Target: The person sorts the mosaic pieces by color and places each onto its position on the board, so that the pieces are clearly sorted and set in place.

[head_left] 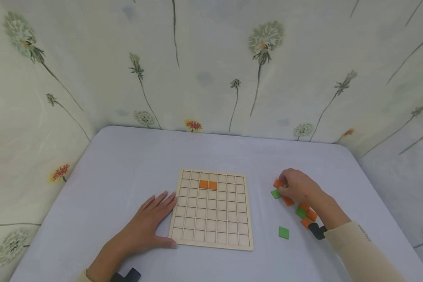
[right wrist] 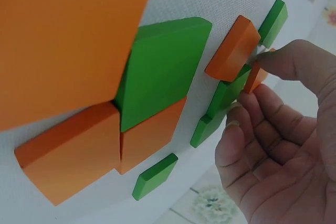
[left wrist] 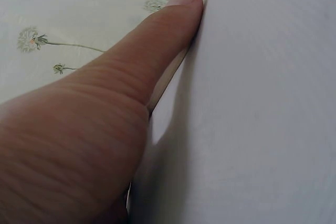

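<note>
A pale wooden grid board point(head_left: 211, 214) lies flat on the table, with two orange square tiles point(head_left: 208, 185) side by side in its second row from the far edge. My left hand point(head_left: 144, 229) rests at the board's left side, fingers straight and thumb point(left wrist: 163, 32) along the near left corner. Over the loose tiles to the right is my right hand point(head_left: 298, 185). Its thumb and fingertips pinch an orange tile point(right wrist: 253, 79), seen in the right wrist view. Beside it lie a green tile point(head_left: 276, 194) and another orange tile point(head_left: 288, 201).
More orange and green tiles point(head_left: 301, 212) lie clustered under the right forearm. A single green tile point(head_left: 283, 232) sits apart, nearer the board. The white-covered table point(head_left: 141, 156) ends at a flower-patterned backdrop point(head_left: 204, 98). Black wrist devices point(head_left: 317, 231) sit at both wrists.
</note>
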`<state>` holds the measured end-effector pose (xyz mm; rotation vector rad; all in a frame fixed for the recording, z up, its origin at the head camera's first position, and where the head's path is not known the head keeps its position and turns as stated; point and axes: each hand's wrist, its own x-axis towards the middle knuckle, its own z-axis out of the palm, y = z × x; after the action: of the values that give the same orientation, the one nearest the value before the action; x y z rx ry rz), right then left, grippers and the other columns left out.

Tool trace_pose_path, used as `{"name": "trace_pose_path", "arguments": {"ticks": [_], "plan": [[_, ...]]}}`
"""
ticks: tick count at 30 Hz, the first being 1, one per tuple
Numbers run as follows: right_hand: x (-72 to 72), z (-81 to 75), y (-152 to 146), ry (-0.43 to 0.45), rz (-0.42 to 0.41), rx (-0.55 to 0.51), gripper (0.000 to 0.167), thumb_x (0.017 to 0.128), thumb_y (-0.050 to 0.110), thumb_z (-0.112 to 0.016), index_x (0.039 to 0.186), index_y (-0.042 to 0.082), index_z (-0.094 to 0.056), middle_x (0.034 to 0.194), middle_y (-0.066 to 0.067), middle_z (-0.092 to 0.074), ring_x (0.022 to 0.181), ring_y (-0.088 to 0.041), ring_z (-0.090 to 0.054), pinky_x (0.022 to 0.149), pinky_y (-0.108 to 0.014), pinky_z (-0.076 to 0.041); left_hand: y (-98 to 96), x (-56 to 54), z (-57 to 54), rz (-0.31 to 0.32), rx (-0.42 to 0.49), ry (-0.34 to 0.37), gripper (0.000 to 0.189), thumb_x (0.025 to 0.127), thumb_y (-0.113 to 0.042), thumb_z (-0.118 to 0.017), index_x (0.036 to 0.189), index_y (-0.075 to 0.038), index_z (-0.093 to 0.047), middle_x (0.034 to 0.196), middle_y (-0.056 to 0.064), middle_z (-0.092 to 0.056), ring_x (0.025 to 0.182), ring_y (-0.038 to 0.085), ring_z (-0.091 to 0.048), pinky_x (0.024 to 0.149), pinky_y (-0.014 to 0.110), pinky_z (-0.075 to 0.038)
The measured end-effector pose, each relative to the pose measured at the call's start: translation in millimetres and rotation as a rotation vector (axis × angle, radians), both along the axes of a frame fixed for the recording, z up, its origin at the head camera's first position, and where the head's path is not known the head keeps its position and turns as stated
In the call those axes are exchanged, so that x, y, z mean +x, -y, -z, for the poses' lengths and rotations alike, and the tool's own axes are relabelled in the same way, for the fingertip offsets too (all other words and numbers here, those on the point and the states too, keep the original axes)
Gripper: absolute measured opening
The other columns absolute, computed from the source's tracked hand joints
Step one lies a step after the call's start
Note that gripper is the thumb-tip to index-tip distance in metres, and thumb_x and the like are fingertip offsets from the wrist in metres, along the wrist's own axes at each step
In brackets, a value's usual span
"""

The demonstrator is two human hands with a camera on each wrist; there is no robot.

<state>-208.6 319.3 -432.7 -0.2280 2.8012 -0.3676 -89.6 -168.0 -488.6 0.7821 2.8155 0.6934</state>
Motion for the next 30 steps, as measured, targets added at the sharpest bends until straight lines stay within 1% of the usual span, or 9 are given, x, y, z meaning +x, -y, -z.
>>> {"name": "trace_pose_path", "arguments": {"ticks": [4, 10, 17, 20, 25, 30], "plan": [[0.5, -0.1, 1, -0.004, -0.006, -0.005, 0.033, 0.090, 0.016, -0.074, 0.115, -0.003, -0.066, 0.105, -0.011, -0.067, 0.090, -0.027, -0.059, 0.081, -0.045, -0.059, -0.1, -0.1, -0.7, 0.004, -0.003, 0.001, 0.122, 0.074, -0.078, -0.076, 0.167, -0.016, -0.028, 0.173, -0.007, -0.018, 0.161, 0.022, -0.009, 0.129, 0.048, -0.006], [2.5, -0.7, 4, 0.002, 0.011, -0.024, 0.034, 0.091, 0.015, -0.075, 0.118, -0.003, -0.066, 0.107, -0.011, -0.067, 0.092, -0.028, -0.059, 0.084, -0.046, -0.059, -0.3, 0.0, -1.3, 0.005, -0.009, 0.003, 0.122, 0.075, -0.079, -0.075, 0.167, -0.016, -0.027, 0.173, -0.007, -0.018, 0.161, 0.022, -0.009, 0.129, 0.048, -0.006], [4.6, -5.0, 12, -0.023, 0.011, -0.039, 0.033, 0.091, 0.015, -0.076, 0.118, -0.001, -0.066, 0.107, -0.011, -0.067, 0.092, -0.027, -0.058, 0.083, -0.044, -0.059, 0.0, 0.0, -0.6, 0.001, -0.015, 0.001, 0.123, 0.074, -0.079, -0.076, 0.167, -0.016, -0.027, 0.173, -0.007, -0.017, 0.161, 0.021, -0.008, 0.129, 0.047, -0.006], [4.5, -6.6, 16, -0.035, -0.006, -0.042, 0.033, 0.092, 0.016, -0.077, 0.119, -0.001, -0.067, 0.108, -0.010, -0.067, 0.093, -0.027, -0.058, 0.084, -0.045, -0.059, 0.4, 0.1, -0.3, -0.003, -0.014, 0.001, 0.123, 0.074, -0.078, -0.077, 0.167, -0.015, -0.027, 0.173, -0.007, -0.017, 0.161, 0.021, -0.008, 0.130, 0.047, -0.005], [4.8, -8.6, 21, -0.065, -0.048, -0.047, 0.033, 0.092, 0.017, -0.076, 0.118, -0.002, -0.067, 0.109, -0.010, -0.068, 0.096, -0.029, -0.060, 0.090, -0.049, -0.057, 0.5, 0.0, 0.6, -0.003, -0.011, 0.001, 0.123, 0.073, -0.078, -0.076, 0.167, -0.016, -0.027, 0.173, -0.008, -0.017, 0.161, 0.021, -0.008, 0.130, 0.047, -0.005], [5.5, -9.2, 24, -0.114, -0.103, -0.050, 0.030, 0.091, 0.015, -0.076, 0.115, -0.002, -0.069, 0.107, -0.010, -0.068, 0.098, -0.030, -0.062, 0.092, -0.052, -0.056, 0.2, 0.0, 2.2, -0.002, 0.001, -0.006, 0.123, 0.073, -0.079, -0.076, 0.167, -0.016, -0.028, 0.173, -0.007, -0.018, 0.161, 0.021, -0.009, 0.129, 0.047, -0.005]]}}
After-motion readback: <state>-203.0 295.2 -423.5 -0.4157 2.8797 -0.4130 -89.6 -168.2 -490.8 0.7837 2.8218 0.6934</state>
